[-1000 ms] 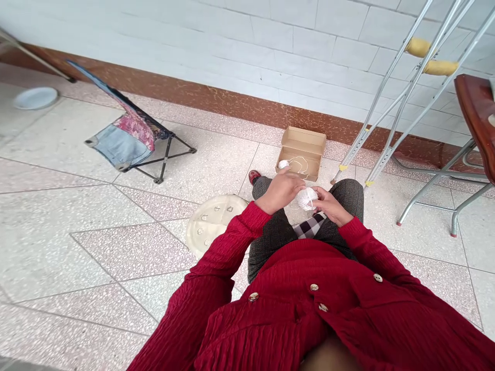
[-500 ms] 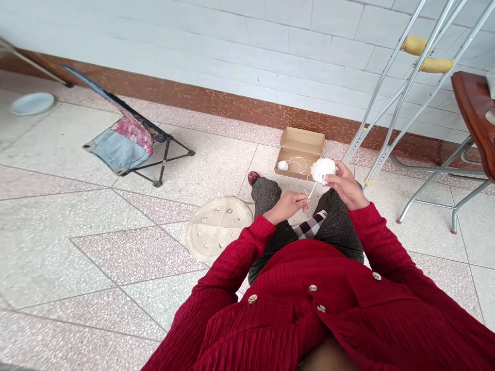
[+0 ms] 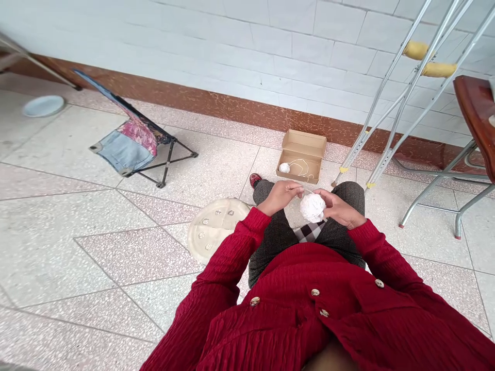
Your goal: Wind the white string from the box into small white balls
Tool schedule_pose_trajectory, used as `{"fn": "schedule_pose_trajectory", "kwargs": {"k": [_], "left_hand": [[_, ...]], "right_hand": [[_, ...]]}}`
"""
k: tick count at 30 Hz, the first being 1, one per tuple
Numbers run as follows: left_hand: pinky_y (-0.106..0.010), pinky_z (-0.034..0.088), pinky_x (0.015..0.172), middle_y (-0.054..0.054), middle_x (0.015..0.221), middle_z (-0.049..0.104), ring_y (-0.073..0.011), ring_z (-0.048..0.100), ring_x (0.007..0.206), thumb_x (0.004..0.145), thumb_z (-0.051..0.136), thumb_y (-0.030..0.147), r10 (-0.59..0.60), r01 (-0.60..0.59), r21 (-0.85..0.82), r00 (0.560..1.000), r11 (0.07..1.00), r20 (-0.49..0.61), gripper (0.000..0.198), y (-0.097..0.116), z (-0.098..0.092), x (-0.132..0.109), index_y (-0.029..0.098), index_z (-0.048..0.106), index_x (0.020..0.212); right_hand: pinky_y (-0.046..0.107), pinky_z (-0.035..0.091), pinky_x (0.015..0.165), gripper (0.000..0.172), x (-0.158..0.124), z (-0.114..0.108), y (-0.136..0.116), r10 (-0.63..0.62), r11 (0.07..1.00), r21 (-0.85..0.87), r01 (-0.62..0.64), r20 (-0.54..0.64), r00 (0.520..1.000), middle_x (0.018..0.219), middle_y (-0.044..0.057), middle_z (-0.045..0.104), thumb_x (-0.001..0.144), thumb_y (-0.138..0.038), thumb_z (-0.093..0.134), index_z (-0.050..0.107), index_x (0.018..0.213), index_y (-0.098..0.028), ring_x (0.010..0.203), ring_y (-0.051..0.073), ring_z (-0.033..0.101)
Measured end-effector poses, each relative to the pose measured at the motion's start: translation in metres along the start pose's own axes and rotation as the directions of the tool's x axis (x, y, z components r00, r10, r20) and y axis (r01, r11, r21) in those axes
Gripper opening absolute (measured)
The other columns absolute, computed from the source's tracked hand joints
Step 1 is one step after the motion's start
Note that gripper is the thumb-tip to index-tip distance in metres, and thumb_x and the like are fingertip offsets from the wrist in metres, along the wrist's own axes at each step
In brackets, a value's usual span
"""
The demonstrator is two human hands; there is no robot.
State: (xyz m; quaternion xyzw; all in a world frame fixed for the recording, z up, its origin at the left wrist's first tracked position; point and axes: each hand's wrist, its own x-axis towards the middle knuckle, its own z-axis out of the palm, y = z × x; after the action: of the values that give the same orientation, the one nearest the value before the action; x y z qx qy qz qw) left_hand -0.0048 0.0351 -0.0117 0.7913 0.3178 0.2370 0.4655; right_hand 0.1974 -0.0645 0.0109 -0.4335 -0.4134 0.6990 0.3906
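Observation:
A white ball of yarn is gripped at its right side by the fingers of my right hand, above my lap. Just left of the ball, my left hand pinches the yarn strand, which runs over the ball's top. Beyond my hands, an open cardboard box stands on the floor by the wall. Inside it lie a smaller white yarn ball and a loose curl of yarn.
A round, pale stool top or lid is at my left knee. Further left stand a folding chair and a pale round dish. Crutches lean on the wall at right, beside a brown chair with metal legs.
The yarn ball has come down and nearer my body in my right hand. My left hand has risen with the strand, from below the ball to beside its top.

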Motion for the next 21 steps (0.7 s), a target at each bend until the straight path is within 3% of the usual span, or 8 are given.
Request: {"fn": "schedule_pose_trajectory", "kwargs": {"k": [2,6,9,12,13,15,18,21], "left_hand": [[-0.025,0.045,0.072,-0.001,0.070,0.067,-0.0141,0.060,0.071,0.092,0.053,0.034,-0.061,0.061,-0.074,0.998,0.995,0.005,0.035,-0.003,0.012,-0.003,0.013,0.068,0.069],[-0.024,0.043,0.071,0.000,0.068,0.067,-0.0125,0.058,0.067,0.093,0.052,0.035,-0.090,0.106,-0.100,0.985,0.989,0.150,0.039,0.002,0.034,-0.017,0.013,0.066,0.065],[-0.024,0.043,0.071,0.000,0.067,0.066,-0.0121,0.057,0.066,0.095,0.049,0.035,-0.042,0.052,-0.041,0.977,0.998,0.208,0.041,0.010,0.038,-0.024,0.014,0.066,0.064],[-0.028,0.044,0.081,0.000,0.064,0.065,-0.0126,0.056,0.065,0.096,0.049,0.032,0.049,-0.072,0.112,0.979,0.991,0.199,0.038,0.013,0.029,-0.025,0.016,0.066,0.066],[-0.030,0.044,0.087,0.000,0.065,0.065,-0.0134,0.057,0.066,0.096,0.050,0.032,0.079,-0.109,0.169,0.981,0.980,0.178,0.035,0.013,0.024,-0.023,0.017,0.067,0.069],[-0.036,0.041,0.098,-0.001,0.071,0.069,-0.0155,0.060,0.073,0.095,0.052,0.030,0.126,-0.152,0.260,0.985,0.954,0.114,0.028,0.013,0.013,-0.019,0.018,0.070,0.076],[-0.041,0.036,0.107,-0.003,0.088,0.074,-0.0173,0.064,0.085,0.095,0.053,0.029,0.191,-0.199,0.293,0.980,0.935,0.057,0.023,0.012,0.000,-0.010,0.019,0.072,0.086],[-0.037,0.041,0.101,-0.004,0.088,0.073,-0.0172,0.064,0.086,0.096,0.051,0.032,0.201,-0.204,0.191,0.979,0.960,0.037,0.029,0.010,-0.004,-0.002,0.017,0.071,0.082]], "right_hand": [[0.033,0.053,0.076,0.064,0.001,-0.004,-0.013,-0.042,0.997,0.066,0.047,-0.086,0.995,0.109,0.002,0.065,0.058,-0.021,0.077,0.058,0.118,-0.028,0.097,0.023,0.063],[0.032,0.054,0.072,0.062,0.017,-0.022,-0.028,-0.144,0.985,0.044,0.164,-0.303,0.942,0.115,0.002,0.063,0.064,-0.027,0.076,0.056,0.122,-0.032,0.094,0.021,0.062],[0.033,0.053,0.071,0.060,0.035,-0.038,-0.021,-0.209,0.976,-0.153,0.155,-0.468,0.859,0.105,0.002,0.064,0.063,-0.032,0.077,0.056,0.119,-0.028,0.087,0.020,0.060],[0.036,0.052,0.074,0.065,0.043,-0.044,0.003,-0.315,0.875,-0.484,0.020,-0.538,0.782,0.099,0.003,0.064,0.054,-0.031,0.081,0.058,0.115,-0.024,0.086,0.022,0.058],[0.037,0.051,0.076,0.064,0.043,-0.043,0.012,-0.328,0.833,-0.554,-0.019,-0.521,0.788,0.097,0.002,0.063,0.053,-0.030,0.081,0.059,0.112,-0.023,0.086,0.022,0.058],[0.036,0.051,0.076,0.061,0.037,-0.034,0.030,-0.250,0.832,-0.552,-0.050,-0.456,0.854,0.093,0.001,0.063,0.052,-0.027,0.082,0.061,0.109,-0.022,0.084,0.021,0.057],[0.031,0.052,0.066,0.061,0.022,-0.015,0.043,0.009,0.970,-0.230,-0.076,-0.283,0.959,0.092,0.000,0.063,0.055,-0.024,0.080,0.062,0.114,-0.023,0.079,0.018,0.058],[0.028,0.054,0.067,0.063,0.006,0.000,0.033,0.105,0.993,0.067,-0.098,-0.116,0.988,0.099,0.000,0.064,0.059,-0.018,0.079,0.062,0.119,-0.027,0.085,0.017,0.060]]}}
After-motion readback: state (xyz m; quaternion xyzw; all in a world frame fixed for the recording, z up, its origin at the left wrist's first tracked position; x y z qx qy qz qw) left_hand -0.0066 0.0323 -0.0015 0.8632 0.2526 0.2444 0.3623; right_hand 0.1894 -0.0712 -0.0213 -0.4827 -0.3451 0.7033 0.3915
